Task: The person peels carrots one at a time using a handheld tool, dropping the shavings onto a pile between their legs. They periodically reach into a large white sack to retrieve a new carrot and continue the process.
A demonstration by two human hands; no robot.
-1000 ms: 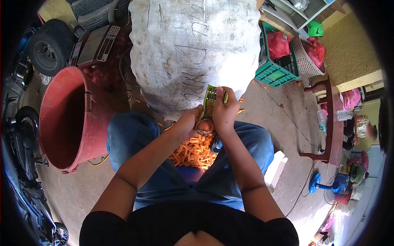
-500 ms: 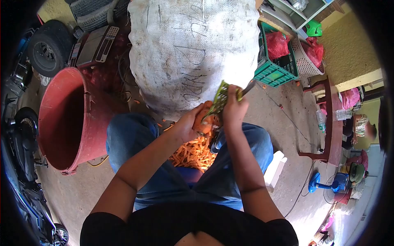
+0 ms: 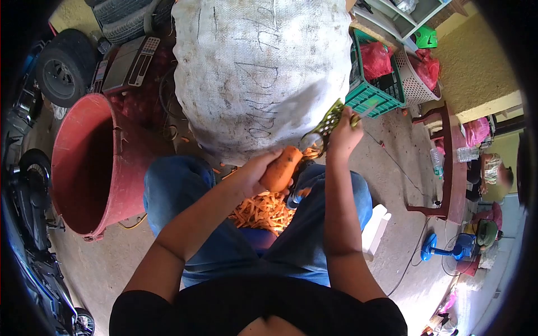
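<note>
My left hand (image 3: 260,172) is closed around a thick orange carrot (image 3: 281,168), which is tilted and shows dark marks near its upper end. To its right and a little higher, my right hand (image 3: 344,138) grips a green peeler with a holed blade plate (image 3: 333,119). Carrot and peeler are apart. Below the hands, between my knees, lies a heap of orange peelings (image 3: 261,211). A blurred orange scrap (image 3: 304,192) shows over my right knee.
A large white sack (image 3: 258,73) stands in front. To the left are a red tub (image 3: 120,168), a scale (image 3: 128,64) and tyres. On the right are a green crate (image 3: 378,92), a wooden bench (image 3: 458,168), a blue fan (image 3: 459,249) and a seated person (image 3: 493,171).
My right hand has moved right with the peeler, away from the carrot. The carrot, still in my left hand, is now more fully visible.
</note>
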